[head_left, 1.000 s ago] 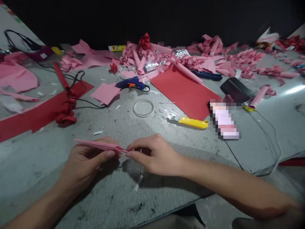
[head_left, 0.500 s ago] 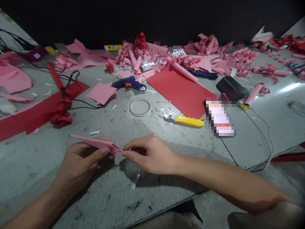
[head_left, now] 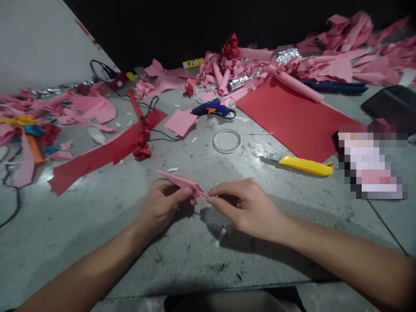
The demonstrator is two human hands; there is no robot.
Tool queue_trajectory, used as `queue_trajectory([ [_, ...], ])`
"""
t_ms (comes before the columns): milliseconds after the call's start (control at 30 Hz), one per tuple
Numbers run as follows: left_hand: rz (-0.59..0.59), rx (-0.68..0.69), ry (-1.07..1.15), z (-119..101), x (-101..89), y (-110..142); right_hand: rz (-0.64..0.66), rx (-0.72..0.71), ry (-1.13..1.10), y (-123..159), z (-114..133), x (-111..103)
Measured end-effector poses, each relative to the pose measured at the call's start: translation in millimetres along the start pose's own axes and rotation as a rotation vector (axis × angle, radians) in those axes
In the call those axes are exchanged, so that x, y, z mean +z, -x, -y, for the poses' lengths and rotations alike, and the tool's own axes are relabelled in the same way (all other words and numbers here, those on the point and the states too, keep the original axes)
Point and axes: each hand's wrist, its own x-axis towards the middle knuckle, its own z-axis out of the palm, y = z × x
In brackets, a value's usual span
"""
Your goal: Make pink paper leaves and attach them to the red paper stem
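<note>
A folded piece of pink paper is held above the table between my two hands. My left hand grips its body, thumb on top and fingers beneath. With thumb and forefinger, my right hand pinches the narrow tip at the paper's right end. Just beyond the hands lie a clear tape ring and a yellow utility knife with its blade out. A small white paper scrap rests on the table below the hands.
Farther back are a blue glue gun, square pink sheets and a large red sheet. A blurred-out phone lies at right. Crumpled pink paper heaps along the back, and red strips lie at left.
The camera view has turned left, so everything sits farther right and more of the left side shows. Both hands keep their hold on the pink paper, with little change in pose.
</note>
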Motion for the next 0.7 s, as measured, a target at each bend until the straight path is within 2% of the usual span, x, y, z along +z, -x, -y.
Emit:
queue_trajectory([
  [433, 0.07, 0.056, -0.022, -10.9, 3.1, 3.3, 0.041, 0.034, -0.005, -0.8, 3.8, -2.1],
  [700, 0.098, 0.083, -0.043, -7.6, -0.1, 5.9, 0.046, 0.057, -0.048, -1.5, 4.7, -2.4],
])
